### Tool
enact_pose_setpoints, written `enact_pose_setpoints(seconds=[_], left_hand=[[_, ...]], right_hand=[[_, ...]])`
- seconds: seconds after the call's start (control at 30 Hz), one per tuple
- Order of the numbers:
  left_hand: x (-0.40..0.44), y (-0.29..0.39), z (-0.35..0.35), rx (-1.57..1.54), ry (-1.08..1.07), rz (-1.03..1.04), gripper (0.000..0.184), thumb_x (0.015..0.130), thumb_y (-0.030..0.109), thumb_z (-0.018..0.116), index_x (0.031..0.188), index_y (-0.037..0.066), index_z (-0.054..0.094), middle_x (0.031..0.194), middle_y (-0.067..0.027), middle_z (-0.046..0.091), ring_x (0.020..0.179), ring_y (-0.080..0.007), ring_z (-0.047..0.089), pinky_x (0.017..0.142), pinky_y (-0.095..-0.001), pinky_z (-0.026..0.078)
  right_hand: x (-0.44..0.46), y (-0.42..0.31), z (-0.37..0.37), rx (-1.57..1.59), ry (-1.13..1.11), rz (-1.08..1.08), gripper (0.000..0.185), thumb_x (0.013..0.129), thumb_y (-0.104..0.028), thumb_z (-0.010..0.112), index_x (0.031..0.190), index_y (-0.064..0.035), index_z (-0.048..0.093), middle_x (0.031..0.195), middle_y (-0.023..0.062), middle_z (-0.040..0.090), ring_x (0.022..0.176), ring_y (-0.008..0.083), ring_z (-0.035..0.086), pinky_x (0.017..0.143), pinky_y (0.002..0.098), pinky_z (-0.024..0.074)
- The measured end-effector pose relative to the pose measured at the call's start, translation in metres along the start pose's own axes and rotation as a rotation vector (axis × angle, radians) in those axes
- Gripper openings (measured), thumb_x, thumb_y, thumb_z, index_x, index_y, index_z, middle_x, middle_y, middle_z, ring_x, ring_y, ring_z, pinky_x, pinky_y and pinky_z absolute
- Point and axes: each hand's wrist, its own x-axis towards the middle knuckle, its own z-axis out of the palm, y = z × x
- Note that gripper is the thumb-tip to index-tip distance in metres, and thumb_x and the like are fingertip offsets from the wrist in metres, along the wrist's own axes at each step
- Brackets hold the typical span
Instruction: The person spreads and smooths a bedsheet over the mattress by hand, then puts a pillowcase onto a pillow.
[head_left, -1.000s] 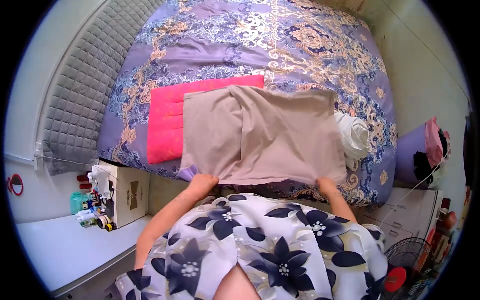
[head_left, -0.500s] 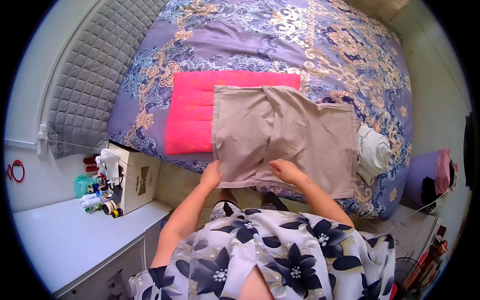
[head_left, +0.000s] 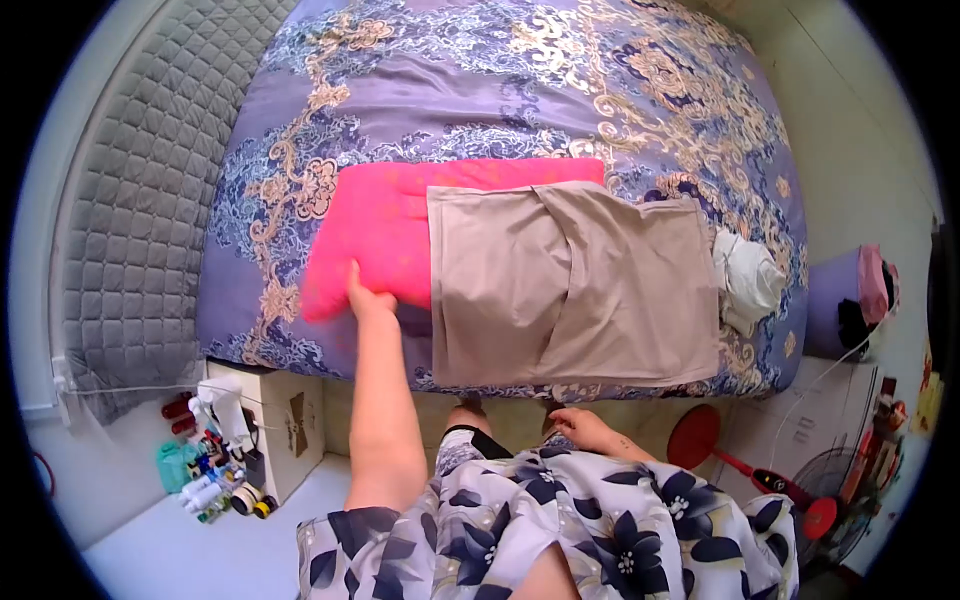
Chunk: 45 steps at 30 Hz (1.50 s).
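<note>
A bright pink cushion [head_left: 368, 225] lies on the bed, its left front edge lifted and bent. My left hand [head_left: 370, 298] grips that edge, thumb on top and the other fingers hidden underneath. Over the cushion's right part and the bedsheet spreads a beige cloth [head_left: 500, 290], mostly flat with a diagonal crease down its middle. My right hand [head_left: 582, 428] hangs in front of the bed, close to my body and apart from the cloth; its fingers are loosely bent with nothing in them.
A bundled white cloth [head_left: 748, 280] sits right of the beige one on the patterned bedsheet [head_left: 440, 90]. At lower left, a box [head_left: 290, 430] and several small bottles stand on a white surface. A purple bin [head_left: 832, 300], a red racket-shaped object [head_left: 694, 436] and a fan are at right.
My left hand has moved from the beige cloth's corner to the pink cushion and taken hold of its edge. My right hand has left the cloth and dropped back toward my body.
</note>
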Motion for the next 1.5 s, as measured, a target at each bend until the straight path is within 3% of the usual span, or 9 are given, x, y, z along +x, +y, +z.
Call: enact_pose_setpoints(seconds=[0.23,0.4,0.6,0.83,1.1,1.2,1.27,1.33,1.5], left_hand=[[-0.080,0.201,0.190,0.131,-0.439,0.473,0.049,0.071,0.016,0.071,0.115,0.001,0.055,0.113,-0.0110,0.060,0.101,-0.0285,0.058,0.089,-0.0457,0.047],[-0.170,0.291,0.217,0.117,-0.486,0.877,0.047,0.071,0.014,0.072,0.113,0.001,0.058,0.110,-0.0127,0.062,0.099,-0.0294,0.059,0.089,-0.0455,0.047],[-0.225,0.409,0.218,0.071,-0.581,1.357,0.049,0.067,0.011,0.072,0.112,-0.002,0.059,0.115,-0.0143,0.060,0.103,-0.0340,0.057,0.090,-0.0449,0.047],[-0.329,0.421,0.233,0.040,-1.098,0.898,0.072,0.063,0.020,0.076,0.124,-0.004,0.045,0.130,-0.0206,0.046,0.124,-0.0361,0.039,0.104,-0.0500,0.033],[-0.167,0.508,0.130,0.162,-0.572,1.036,0.060,0.071,0.031,0.072,0.122,0.006,0.054,0.125,-0.0134,0.053,0.116,-0.0315,0.048,0.094,-0.0482,0.042],[-0.154,0.392,0.114,0.096,-0.115,0.812,0.054,0.077,0.034,0.068,0.122,0.008,0.054,0.121,-0.0102,0.057,0.110,-0.0288,0.052,0.094,-0.0465,0.042],[-0.028,0.399,0.015,0.106,-0.118,0.673,0.046,0.080,0.029,0.064,0.118,0.005,0.055,0.113,-0.0084,0.059,0.104,-0.0296,0.055,0.091,-0.0509,0.043],[-0.015,0.349,-0.047,0.283,0.176,0.226,0.037,0.077,0.020,0.059,0.110,0.003,0.057,0.108,-0.0093,0.058,0.100,-0.0307,0.055,0.088,-0.0523,0.043],[-0.024,0.195,-0.058,0.862,0.268,0.233,0.041,0.074,0.005,0.060,0.113,0.008,0.048,0.097,-0.0102,0.054,0.076,-0.0190,0.056,0.055,-0.0313,0.045]], right_hand=[[0.022,-0.047,-0.009,-0.116,0.165,-0.097,0.030,0.081,-0.016,0.056,0.108,-0.0059,0.060,0.094,0.0161,0.064,0.087,0.0323,0.061,0.077,0.0394,0.0487],[0.051,-0.060,0.009,0.181,0.193,-0.005,0.030,0.082,-0.014,0.054,0.109,-0.0061,0.061,0.099,0.0170,0.064,0.093,0.0327,0.061,0.080,0.0391,0.0482],[0.069,-0.092,0.026,-0.072,0.112,-0.183,0.026,0.084,-0.017,0.053,0.105,-0.0051,0.062,0.097,0.0170,0.064,0.090,0.0341,0.060,0.078,0.0397,0.0484],[0.083,-0.143,0.037,-0.175,0.032,-0.271,0.025,0.084,-0.017,0.052,0.104,-0.0055,0.062,0.097,0.0164,0.064,0.091,0.0341,0.060,0.078,0.0409,0.0482],[0.109,-0.140,0.042,-0.074,0.113,-0.338,0.022,0.084,-0.016,0.052,0.101,-0.0053,0.062,0.096,0.0181,0.063,0.090,0.0354,0.060,0.076,0.0416,0.0478],[0.105,-0.127,0.038,-0.077,0.095,-0.271,0.021,0.084,-0.015,0.052,0.099,-0.0049,0.062,0.097,0.0185,0.063,0.090,0.0355,0.060,0.077,0.0412,0.0477],[0.104,-0.112,0.034,-0.099,0.082,-0.247,0.020,0.084,-0.014,0.052,0.098,-0.0044,0.062,0.096,0.0187,0.063,0.089,0.0358,0.059,0.077,0.0411,0.0478],[0.104,-0.091,0.038,-0.108,0.081,-0.243,0.020,0.083,-0.013,0.052,0.098,-0.0038,0.062,0.095,0.0187,0.064,0.088,0.0365,0.059,0.077,0.0413,0.0479],[0.112,-0.056,0.047,0.306,0.124,-0.044,0.024,0.086,-0.015,0.056,0.106,-0.0039,0.062,0.086,0.0101,0.065,0.073,0.0201,0.059,0.069,0.0330,0.0483]])
